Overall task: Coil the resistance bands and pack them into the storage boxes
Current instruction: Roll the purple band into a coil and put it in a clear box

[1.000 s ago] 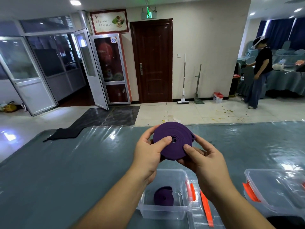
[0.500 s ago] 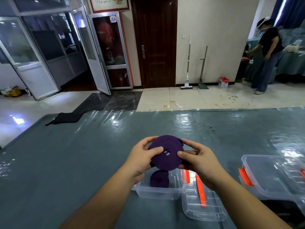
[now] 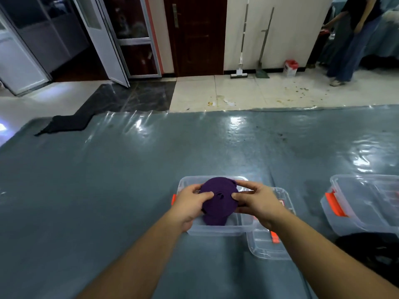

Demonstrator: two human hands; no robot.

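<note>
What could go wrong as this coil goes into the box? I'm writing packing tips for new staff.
1. The purple coil is held only by pinching fingers of the left hand and right hand; letting go early may let it spring loose.
2. Another purple band already lies in the clear box, so the new coil might sit tilted on top.

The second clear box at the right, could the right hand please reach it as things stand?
Probably not yet: the right hand and left hand both grip the purple coil; the table toward the second clear box is bare.
</note>
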